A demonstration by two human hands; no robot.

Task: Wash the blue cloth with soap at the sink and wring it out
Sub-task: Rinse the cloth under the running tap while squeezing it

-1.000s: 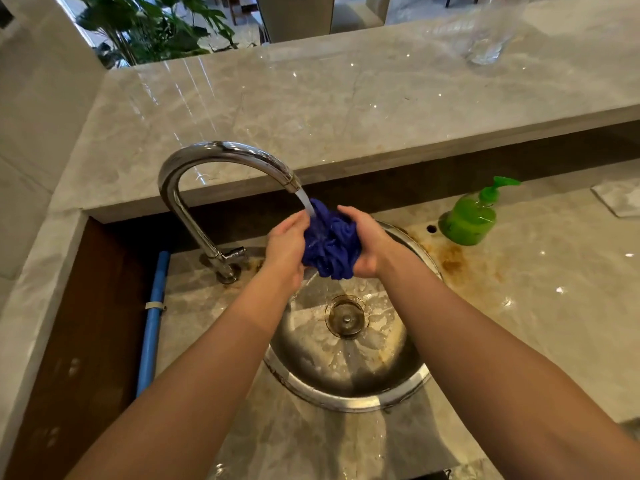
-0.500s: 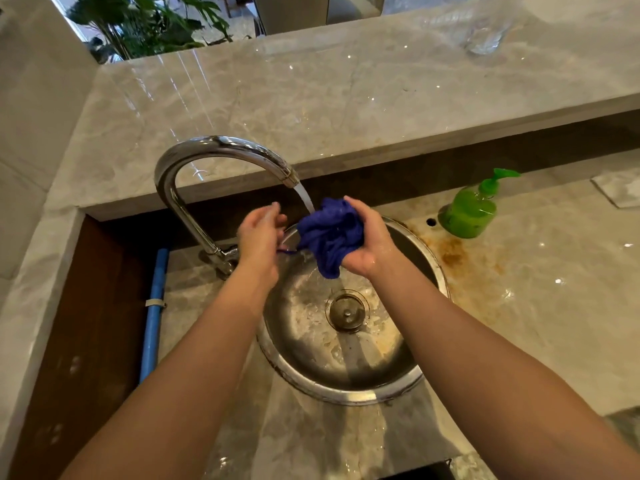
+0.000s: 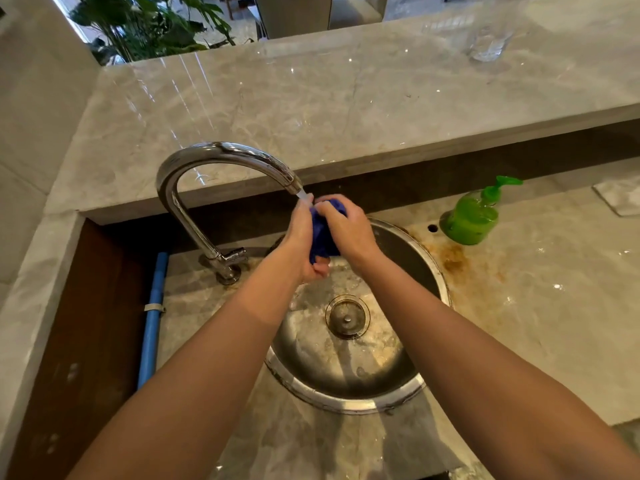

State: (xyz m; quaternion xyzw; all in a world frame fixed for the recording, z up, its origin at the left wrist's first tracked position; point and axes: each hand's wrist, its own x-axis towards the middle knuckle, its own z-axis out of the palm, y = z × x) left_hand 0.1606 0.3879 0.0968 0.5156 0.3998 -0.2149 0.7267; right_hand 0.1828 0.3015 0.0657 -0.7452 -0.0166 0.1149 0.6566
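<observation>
Squeezing blue cloth [image 3: 320, 233] upright between left hand [image 3: 302, 244] and right hand [image 3: 348, 227] (fingers clamped) under faucet [image 3: 221, 157].

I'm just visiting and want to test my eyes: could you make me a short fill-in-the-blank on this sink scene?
1. Both hands squeeze a ____ cloth under the tap.
2. The soap bottle is coloured ____.
3. The sink has a ____ shape.

Missing words: blue; green; round
</observation>
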